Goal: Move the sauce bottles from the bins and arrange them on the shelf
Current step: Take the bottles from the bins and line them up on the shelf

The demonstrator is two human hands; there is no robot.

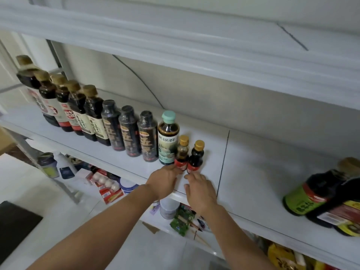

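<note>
Gold-capped little bottles, two of them: my left hand [164, 180] pinches the paler small bottle [182, 154], my right hand [199, 190] has fingers spread, touching the darker small bottle [195, 157]. Both stand on the white shelf [253, 172], ending the bottle row [109, 123].

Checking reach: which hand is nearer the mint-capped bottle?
Left. The left hand sits just below the mint-capped bottle; the right hand lies lower, further right.

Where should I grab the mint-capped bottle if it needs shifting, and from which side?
Judging from its pose, grip the mint-capped bottle around the narrow shoulder just under the cap, coming from the front and above. A black bottle crowds its left side and a small gold-capped bottle its lower right, so the body is hard to wrap.
</note>
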